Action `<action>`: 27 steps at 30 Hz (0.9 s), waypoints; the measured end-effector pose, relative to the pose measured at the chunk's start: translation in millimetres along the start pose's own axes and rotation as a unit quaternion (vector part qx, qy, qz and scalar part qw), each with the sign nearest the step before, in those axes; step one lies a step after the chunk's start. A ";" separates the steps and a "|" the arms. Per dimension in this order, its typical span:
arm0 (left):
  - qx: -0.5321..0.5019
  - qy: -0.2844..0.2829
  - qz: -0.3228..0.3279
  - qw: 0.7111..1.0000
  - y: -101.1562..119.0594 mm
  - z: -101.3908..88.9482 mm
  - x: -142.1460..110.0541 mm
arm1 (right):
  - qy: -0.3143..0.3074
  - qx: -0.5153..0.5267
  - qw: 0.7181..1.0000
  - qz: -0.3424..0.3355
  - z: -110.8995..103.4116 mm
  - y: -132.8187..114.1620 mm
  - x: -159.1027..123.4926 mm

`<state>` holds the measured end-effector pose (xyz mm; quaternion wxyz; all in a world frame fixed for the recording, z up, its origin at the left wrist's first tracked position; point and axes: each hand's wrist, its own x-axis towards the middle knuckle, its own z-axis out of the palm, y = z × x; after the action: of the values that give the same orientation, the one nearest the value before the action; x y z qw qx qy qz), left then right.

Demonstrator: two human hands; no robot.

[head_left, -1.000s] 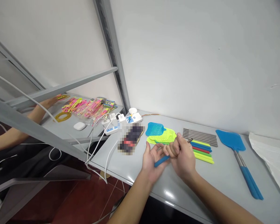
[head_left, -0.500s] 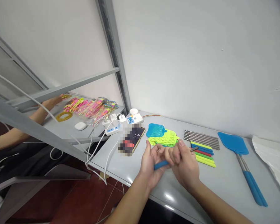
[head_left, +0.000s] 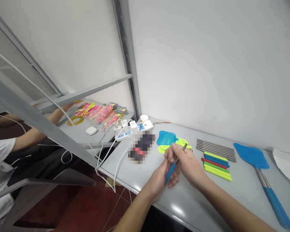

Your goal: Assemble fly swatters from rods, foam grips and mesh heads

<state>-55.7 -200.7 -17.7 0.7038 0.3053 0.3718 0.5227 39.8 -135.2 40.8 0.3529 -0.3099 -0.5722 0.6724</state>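
My left hand is closed around a blue grip sleeve, and my right hand grasps the metal rod that runs at a slant into it; I hold both together above the gray table. Just right of my right hand lies a row of loose sleeves in yellow-green, blue, red and green, with bare metal rods behind them. Beyond my fingers, a blue swatter head overlaps yellow-green swatter heads, partly hidden by my hands. Farther right rest blue fly swatters, their handles side by side. Left of my hands is a pixelated phone, with power strips behind it. Farthest left, a co-worker's arm reaches toward pink and yellow bagged pieces.
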 end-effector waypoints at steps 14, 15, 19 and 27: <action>-0.081 0.122 0.102 0.984 -30.7 -7.3 7.0 | -0.041 -0.553 0.832 -0.007 -70.0 28.9 140.2; -0.079 0.124 0.103 0.984 -34.0 -6.8 7.8 | -0.039 -0.567 0.823 0.008 -72.6 32.7 149.1; -0.084 0.112 0.115 0.983 -45.9 -6.7 11.3 | -0.030 -0.591 0.805 0.046 -76.0 45.8 169.2; -0.003 0.091 0.129 0.987 -40.2 17.8 14.5 | -0.005 -0.506 0.860 0.060 -75.4 37.0 171.1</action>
<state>-17.7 -198.3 -44.0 0.5946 0.3000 0.3903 0.6357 1.6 44.6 -9.5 0.1037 -0.4764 -0.8156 0.3117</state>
